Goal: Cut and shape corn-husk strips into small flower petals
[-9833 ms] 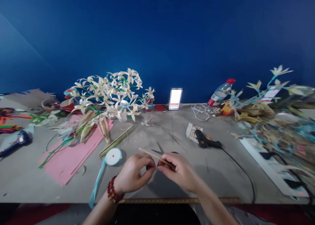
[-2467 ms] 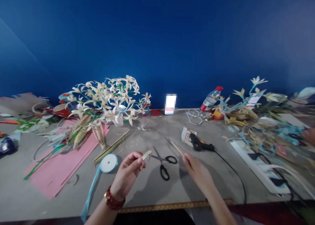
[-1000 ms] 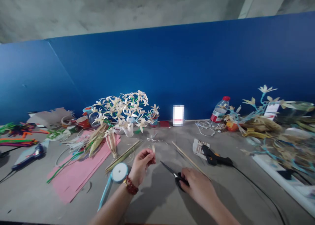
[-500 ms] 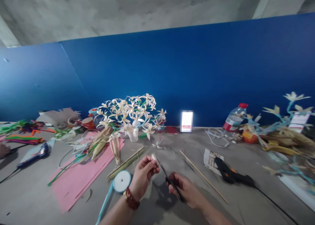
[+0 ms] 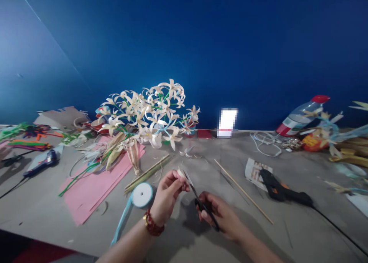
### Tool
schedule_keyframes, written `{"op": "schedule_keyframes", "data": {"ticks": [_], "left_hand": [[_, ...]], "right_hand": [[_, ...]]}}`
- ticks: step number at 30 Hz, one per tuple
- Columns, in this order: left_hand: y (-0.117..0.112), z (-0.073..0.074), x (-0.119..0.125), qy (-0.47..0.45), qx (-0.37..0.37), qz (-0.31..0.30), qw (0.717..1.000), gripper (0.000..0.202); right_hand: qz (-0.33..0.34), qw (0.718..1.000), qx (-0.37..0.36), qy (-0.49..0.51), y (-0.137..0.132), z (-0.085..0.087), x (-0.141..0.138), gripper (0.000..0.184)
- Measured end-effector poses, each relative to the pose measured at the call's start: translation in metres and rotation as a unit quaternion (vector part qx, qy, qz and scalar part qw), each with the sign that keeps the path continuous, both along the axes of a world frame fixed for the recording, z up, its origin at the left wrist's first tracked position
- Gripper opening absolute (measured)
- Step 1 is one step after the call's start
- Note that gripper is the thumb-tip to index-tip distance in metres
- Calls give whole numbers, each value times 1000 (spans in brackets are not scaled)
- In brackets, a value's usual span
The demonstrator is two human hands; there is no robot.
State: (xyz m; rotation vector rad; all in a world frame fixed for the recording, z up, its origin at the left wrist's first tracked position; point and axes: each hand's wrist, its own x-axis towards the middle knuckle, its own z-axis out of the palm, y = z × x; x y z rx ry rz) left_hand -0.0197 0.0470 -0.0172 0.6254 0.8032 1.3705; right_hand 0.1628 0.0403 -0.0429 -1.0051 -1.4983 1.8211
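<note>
Between the thumb and fingers of my left hand is a small pale petal-like piece, perhaps corn husk; its lower part is hidden by the fingers. My right hand grips black-handled scissors, whose blades point up and left, right beside the pale piece. Whether the blades touch it I cannot tell. Left of my left hand lies a white spool with light blue ribbon trailing from it. Behind my hands, a small loose white flower rests on the table.
Cream flowers on green stems stand at the back. Pink sheets and husks lie left, near a blue glue gun. Rightward are a thin stick, a black glue gun, a white cable and a red-capped bottle.
My view has tilted down and shifted, so the table's things sit higher in the picture. Both hands keep their holds, with the scissor blades still beside the pale piece.
</note>
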Motion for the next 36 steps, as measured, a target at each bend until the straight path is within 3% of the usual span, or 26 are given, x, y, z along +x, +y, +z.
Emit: {"op": "schedule_keyframes", "data": {"ticks": [12, 28, 36], "left_hand": [[-1, -1, 0, 44, 18, 20, 999, 23], [-1, -2, -2, 53, 8, 4, 999, 22], [-1, 0, -4, 75, 20, 5, 997, 23]], "right_hand": [[-2, 999, 15, -47, -1, 0, -1, 60], [-21, 998, -31, -44, -2, -3, -1, 59], [-35, 997, -10, -66, -1, -5, -1, 58]]}}
